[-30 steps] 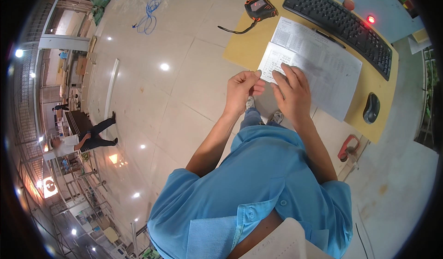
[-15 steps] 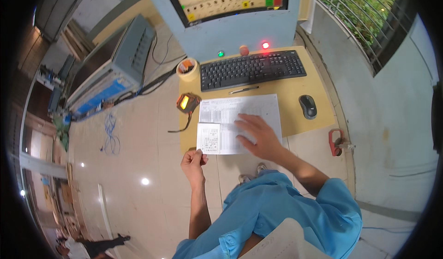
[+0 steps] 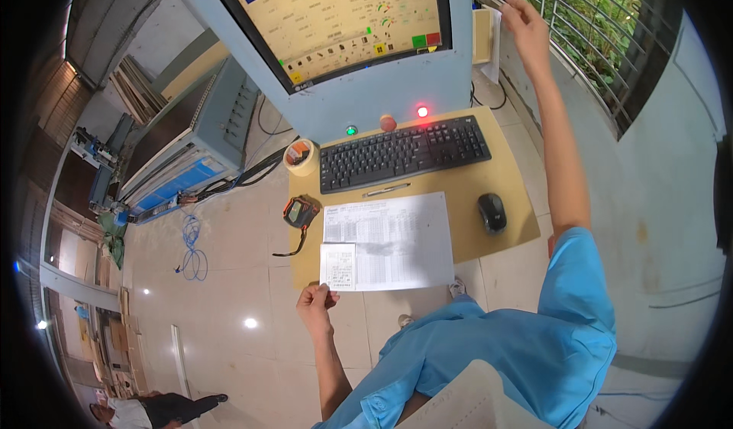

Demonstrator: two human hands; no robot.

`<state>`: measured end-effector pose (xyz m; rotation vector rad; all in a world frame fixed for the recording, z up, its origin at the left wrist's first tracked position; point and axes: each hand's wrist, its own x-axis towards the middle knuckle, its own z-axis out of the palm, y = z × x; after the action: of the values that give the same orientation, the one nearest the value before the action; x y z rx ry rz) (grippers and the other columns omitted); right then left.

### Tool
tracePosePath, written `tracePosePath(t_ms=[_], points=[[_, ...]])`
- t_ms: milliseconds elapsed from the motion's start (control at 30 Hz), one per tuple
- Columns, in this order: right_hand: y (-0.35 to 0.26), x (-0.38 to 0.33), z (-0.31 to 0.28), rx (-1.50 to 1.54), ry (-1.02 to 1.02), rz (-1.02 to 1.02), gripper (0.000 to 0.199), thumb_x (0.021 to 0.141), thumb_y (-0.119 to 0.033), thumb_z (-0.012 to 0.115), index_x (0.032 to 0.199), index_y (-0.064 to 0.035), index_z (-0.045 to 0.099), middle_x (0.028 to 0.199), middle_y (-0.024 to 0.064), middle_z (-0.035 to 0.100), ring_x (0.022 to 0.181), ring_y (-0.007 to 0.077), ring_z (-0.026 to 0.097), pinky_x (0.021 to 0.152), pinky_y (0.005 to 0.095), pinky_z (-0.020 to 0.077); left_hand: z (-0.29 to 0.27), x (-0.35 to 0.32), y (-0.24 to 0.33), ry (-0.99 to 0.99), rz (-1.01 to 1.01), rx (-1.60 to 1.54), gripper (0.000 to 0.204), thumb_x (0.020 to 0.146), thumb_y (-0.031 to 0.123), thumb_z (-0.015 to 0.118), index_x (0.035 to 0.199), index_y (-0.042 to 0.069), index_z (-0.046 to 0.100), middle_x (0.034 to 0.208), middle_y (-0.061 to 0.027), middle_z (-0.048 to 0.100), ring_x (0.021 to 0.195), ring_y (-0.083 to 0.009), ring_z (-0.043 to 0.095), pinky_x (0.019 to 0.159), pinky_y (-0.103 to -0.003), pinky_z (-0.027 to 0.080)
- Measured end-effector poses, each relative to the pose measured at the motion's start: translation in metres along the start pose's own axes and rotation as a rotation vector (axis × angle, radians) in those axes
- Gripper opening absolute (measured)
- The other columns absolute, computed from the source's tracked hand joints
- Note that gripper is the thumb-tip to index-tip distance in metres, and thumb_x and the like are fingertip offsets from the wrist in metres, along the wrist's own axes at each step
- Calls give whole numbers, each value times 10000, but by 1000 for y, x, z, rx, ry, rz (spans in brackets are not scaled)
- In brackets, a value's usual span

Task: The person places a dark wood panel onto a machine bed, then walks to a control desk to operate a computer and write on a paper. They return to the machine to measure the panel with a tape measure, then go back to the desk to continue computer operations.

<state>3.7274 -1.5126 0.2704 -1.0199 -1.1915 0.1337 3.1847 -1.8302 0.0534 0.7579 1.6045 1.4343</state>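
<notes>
Lifted off the printed sheet (image 3: 385,239), your right hand (image 3: 521,18) is reaching, fingers loose, beside the monitor (image 3: 343,32); your left hand (image 3: 316,304) is pinching the small slip (image 3: 337,265) at the worktop (image 3: 473,234) edge, where it risks sliding off.

a small white slip of paper (image 3: 337,265) with fine print lies flat on the near left corner of a large printed sheet (image 3: 389,239), which rests at the wooden desk's (image 3: 500,181) front edge.

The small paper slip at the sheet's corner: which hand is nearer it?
Left. The left hand pinches the small paper slip by its lower edge; the right hand is raised far off beside the monitor.
</notes>
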Motion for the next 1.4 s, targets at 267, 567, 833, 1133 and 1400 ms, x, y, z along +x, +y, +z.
tracePosePath(t_ms=[267,567,833,1133,1400], points=[[28,116,23,143,-159,9,488,968,-322,708,1335,-4,651,1125,58,728,1032,163,683,893,306,526,23,-22,5,150,-51,95,101,941,79,676,871,15,642,740,-98,702,632,-162,700,589,-277,562],[-16,139,42,249,-199,-13,483,991,-356,702,1348,-35,653,1198,69,718,1111,192,676,962,330,527,29,-32,0,128,11,18,107,943,73,665,877,-8,639,760,-105,702,637,-168,698,600,-283,569],[-8,149,33,98,-260,-107,478,996,-427,686,1305,-63,691,1194,62,732,1057,182,705,918,320,533,31,-29,-14,163,5,-13,113,941,54,659,856,-10,622,744,-95,684,604,-159,672,571,-264,548],[94,140,15,-884,-422,-107,698,876,-675,627,1010,-5,772,940,264,749,929,418,737,830,484,567,36,-32,-4,152,58,63,140,927,96,683,836,7,626,730,-73,663,627,-149,651,603,-290,552],[217,198,34,-914,-429,-177,657,963,-542,586,1306,13,663,1291,307,662,1235,464,620,1047,514,480,41,-39,-1,166,78,90,130,940,118,687,894,1,655,793,-68,700,697,-146,696,638,-276,556]])
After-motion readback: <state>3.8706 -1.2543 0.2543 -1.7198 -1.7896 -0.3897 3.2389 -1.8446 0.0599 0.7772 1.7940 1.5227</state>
